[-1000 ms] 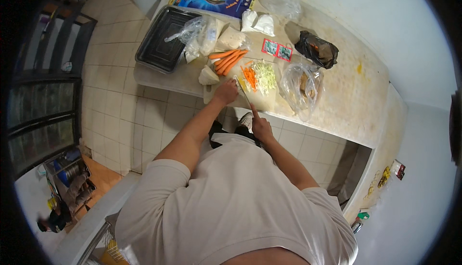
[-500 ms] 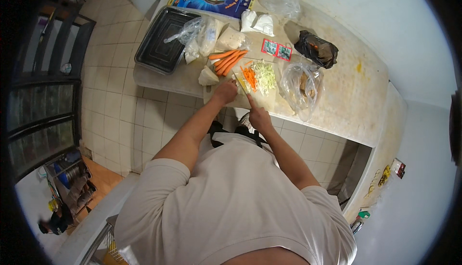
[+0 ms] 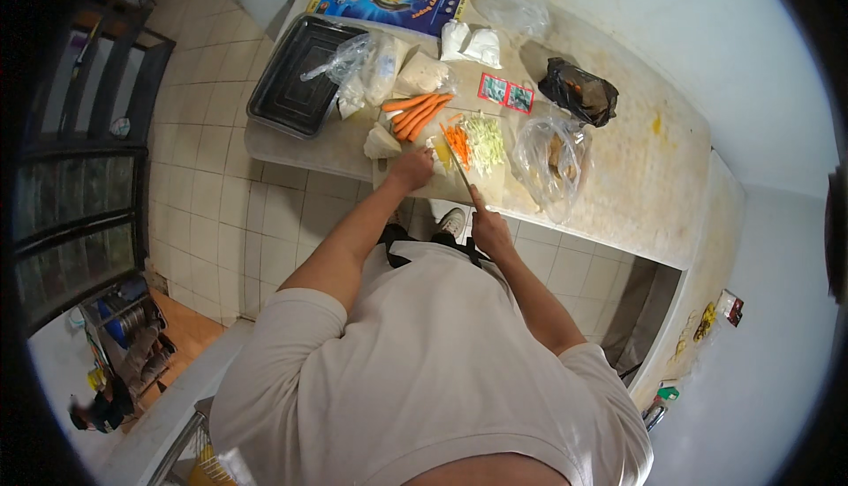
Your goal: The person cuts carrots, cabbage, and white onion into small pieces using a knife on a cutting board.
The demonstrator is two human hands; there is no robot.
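My right hand [image 3: 490, 230] grips a knife [image 3: 462, 168] by its handle, the blade pointing away from me over the cutting board [image 3: 488, 188]. Beside the blade, my left hand [image 3: 413, 170] rests on the board with its fingers curled; a small pale piece [image 3: 431, 143] shows at its fingertips, too small to name. A yellowish patch [image 3: 443, 156] lies between that hand and the knife. Cut carrot strips [image 3: 456, 142] are heaped just beyond the blade, touching shredded cabbage [image 3: 485, 140] on their right. Whole carrots [image 3: 415, 117] and a pale cabbage chunk [image 3: 382, 142] lie left of them.
A black tray [image 3: 300, 75] sits at the far left, with filled plastic bags [image 3: 384, 67] by it. White packets [image 3: 481, 47], red-edged sachets [image 3: 506, 92], a clear bag [image 3: 555, 164] and a black bag [image 3: 579, 90] stand further right. The table's front edge [image 3: 609, 243] is near me.
My right hand has drawn back toward me and slightly right with the knife, its blade now nearer the carrot strips. My left hand has barely moved.
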